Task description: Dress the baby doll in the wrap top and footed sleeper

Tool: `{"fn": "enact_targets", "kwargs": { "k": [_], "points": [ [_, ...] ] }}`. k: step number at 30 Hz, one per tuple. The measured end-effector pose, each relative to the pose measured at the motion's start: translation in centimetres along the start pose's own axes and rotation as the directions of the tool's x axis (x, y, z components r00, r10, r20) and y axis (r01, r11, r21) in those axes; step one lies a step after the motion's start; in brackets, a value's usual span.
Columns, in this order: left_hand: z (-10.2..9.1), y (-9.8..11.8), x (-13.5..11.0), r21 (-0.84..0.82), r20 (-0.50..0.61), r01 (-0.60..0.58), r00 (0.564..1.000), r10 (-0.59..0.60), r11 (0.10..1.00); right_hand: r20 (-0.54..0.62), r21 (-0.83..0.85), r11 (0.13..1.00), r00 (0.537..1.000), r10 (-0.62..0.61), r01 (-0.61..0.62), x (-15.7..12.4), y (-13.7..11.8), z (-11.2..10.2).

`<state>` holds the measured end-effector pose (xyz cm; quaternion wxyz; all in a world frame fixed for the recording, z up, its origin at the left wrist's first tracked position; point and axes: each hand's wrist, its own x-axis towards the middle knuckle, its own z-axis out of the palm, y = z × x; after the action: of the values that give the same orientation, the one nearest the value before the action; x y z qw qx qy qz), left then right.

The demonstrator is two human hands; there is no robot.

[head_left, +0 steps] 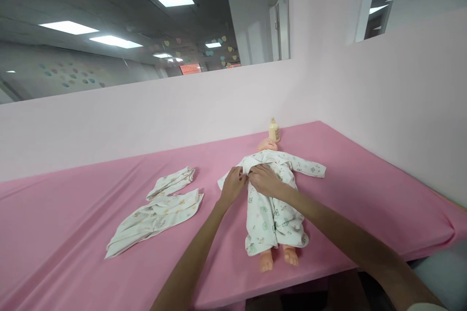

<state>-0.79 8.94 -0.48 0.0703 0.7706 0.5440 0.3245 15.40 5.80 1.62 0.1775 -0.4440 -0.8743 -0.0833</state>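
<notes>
A baby doll (267,144) lies on its back on the pink sheet, feet toward me. It is dressed in a white printed top (308,166) with long sleeves and matching printed trousers (260,216). My left hand (233,183) is at the side of the doll's waist, fingers closed on the edge of the top. Close beside it, my right hand (264,180) rests over the doll's belly, its bent fingers gripping the cloth of the top where the two hands meet. The fingertips are partly hidden in the fabric.
Two folded pieces of white printed baby clothing, one smaller (171,183) and one larger (155,218), lie to the left. A cream bottle (274,131) stands behind the doll's head. The pink-covered table (91,194) meets a white wall (182,112) with a window above.
</notes>
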Motion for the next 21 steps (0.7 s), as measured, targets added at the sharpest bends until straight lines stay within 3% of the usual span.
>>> {"fn": "enact_targets", "kwargs": {
  "k": [3, 7, 11, 14, 17, 21],
  "points": [
    [0.4, -1.0, 0.2, 0.008, 0.069, 0.061, 0.996, -0.062, 0.998, 0.055, 0.028, 0.999, 0.997, -0.048, 0.046, 0.3, -0.1, -0.4],
    [-0.6, -0.5, -0.9, -0.063, -0.067, 0.075, 0.995, -0.079, 0.995, 0.098, 0.053, 0.998, 0.995, 0.016, -0.021, 1.2, -0.3, -0.4],
    [-1.4, 0.2, -3.7, -0.078, -0.132, -0.078, 0.989, 0.067, 0.994, 0.122, 0.123, 0.982, 0.984, 0.129, -0.144, 2.3, -0.1, 0.5],
    [-1.0, 0.0, -5.8, 0.039, -0.131, -0.214, 0.967, 0.217, 0.976, 0.116, 0.138, 0.97, 0.976, 0.183, -0.199, 3.3, 0.3, 1.5],
    [-0.1, -0.3, -7.0, 0.137, -0.099, -0.275, 0.952, 0.289, 0.952, 0.089, 0.14, 0.965, 0.973, 0.212, -0.223, 3.4, 0.4, 2.0],
    [0.8, -0.2, -7.3, 0.144, -0.058, -0.142, 0.987, 0.152, 0.979, -0.012, 0.143, 0.967, 0.977, 0.214, -0.21, 0.6, 0.2, 1.5]
  ]
}}
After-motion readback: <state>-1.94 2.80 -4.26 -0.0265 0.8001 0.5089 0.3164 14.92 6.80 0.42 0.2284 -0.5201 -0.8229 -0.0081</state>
